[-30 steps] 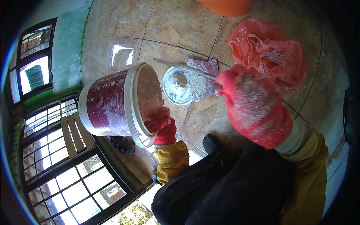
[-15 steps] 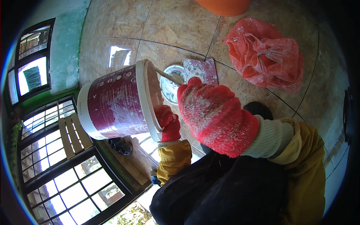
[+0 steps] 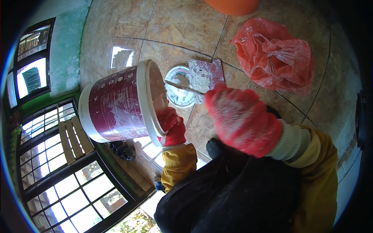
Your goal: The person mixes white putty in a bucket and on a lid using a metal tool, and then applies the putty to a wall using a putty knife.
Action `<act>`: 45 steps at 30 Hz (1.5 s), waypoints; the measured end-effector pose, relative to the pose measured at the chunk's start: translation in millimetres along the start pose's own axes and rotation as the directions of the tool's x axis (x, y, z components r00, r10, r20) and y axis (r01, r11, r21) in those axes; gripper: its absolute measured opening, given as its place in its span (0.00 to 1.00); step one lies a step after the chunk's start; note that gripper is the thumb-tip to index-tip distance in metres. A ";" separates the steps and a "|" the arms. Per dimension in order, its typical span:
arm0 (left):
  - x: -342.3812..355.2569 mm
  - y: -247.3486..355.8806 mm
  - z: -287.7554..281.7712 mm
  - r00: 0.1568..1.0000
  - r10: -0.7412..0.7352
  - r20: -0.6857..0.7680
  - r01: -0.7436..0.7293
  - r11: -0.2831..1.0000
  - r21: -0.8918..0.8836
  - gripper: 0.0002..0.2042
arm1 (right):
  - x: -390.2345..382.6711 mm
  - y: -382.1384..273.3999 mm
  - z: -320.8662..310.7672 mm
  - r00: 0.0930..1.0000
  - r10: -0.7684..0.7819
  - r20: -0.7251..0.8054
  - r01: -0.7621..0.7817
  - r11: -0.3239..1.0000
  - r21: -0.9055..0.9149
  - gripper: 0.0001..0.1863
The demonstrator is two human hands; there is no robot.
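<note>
A maroon-and-white plastic bucket [image 3: 116, 103] is tipped on its side in the air, its mouth turned to the right. My left hand [image 3: 172, 126], in a red-coated glove, is closed on the lower part of its rim. My right hand [image 3: 244, 120], in a matching dusty glove, is closed around a thin stick-like tool [image 3: 183, 87] whose tip points at the bucket's mouth. Whether the tool has a blade cannot be told. Beneath it on the floor lie a white round lid [image 3: 175, 99] bearing a pale lump and a plaster-smeared maroon square plate [image 3: 208, 75].
A crumpled red plastic bag [image 3: 274, 58] lies on the tiled floor at the right. Part of an orange container [image 3: 233, 6] shows at the top. Gridded windows [image 3: 70, 190] and a slatted wooden piece [image 3: 74, 139] are at the left.
My right hand has drawn back to the right and slightly down with the tool, showing more of the tool's length. The bucket has shifted slightly left, still in my left hand.
</note>
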State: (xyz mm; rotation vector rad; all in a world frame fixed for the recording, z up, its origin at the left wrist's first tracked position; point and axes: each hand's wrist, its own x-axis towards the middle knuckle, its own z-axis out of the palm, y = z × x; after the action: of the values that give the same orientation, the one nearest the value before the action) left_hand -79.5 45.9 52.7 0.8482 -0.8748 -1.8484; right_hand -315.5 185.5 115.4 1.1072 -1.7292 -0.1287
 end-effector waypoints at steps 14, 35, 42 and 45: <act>-2.4 12.9 -2.2 0.857 -0.351 0.377 0.296 -0.264 -0.918 0.13 | 5.0 24.5 73.4 0.970 -0.051 0.238 -0.238 0.004 0.971 0.13; 7.4 36.0 -29.4 0.792 -0.395 0.466 0.234 -0.509 -0.828 0.04 | 47.4 -0.3 97.4 0.961 -0.165 0.223 -0.195 0.171 0.966 0.15; 5.7 40.3 -29.5 0.957 -0.002 0.290 -0.143 -0.873 0.466 0.06 | 47.8 -11.8 105.2 0.946 -0.276 0.173 -0.075 0.331 0.940 0.13; 5.8 37.8 -37.5 0.841 0.037 0.539 -0.220 -0.888 0.403 0.06 | 42.8 -1.9 106.7 0.938 -0.236 0.253 -0.215 0.175 0.961 0.12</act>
State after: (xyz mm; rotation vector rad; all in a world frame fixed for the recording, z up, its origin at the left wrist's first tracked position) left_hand -34.5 19.1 63.8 1.1540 -2.8562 0.8423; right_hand -400.7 111.1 94.8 2.1600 -2.1222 1.0879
